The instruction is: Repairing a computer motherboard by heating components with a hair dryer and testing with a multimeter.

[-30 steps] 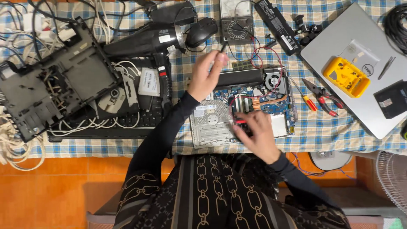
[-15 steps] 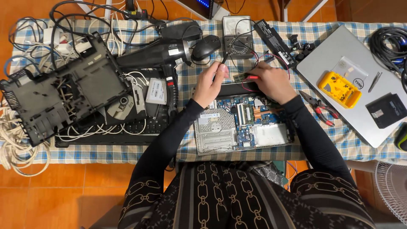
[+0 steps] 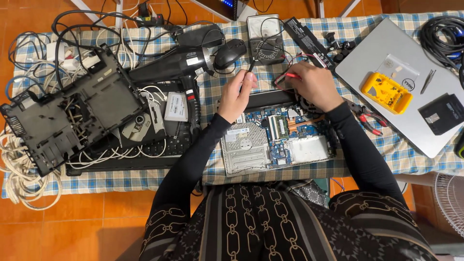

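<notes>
Head view: checked tablecloth (orange tile floor)

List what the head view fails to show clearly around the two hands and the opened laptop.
- Red probe: its tip is hidden under the right hand.
- Black probe: too thin to tell where its tip lands above the left hand.
- Meter dial: too small to make out a reading.
- Opened laptop: its top edge is covered by both hands.
- Fan: cut off by the right edge.

Head camera looks straight down.
</notes>
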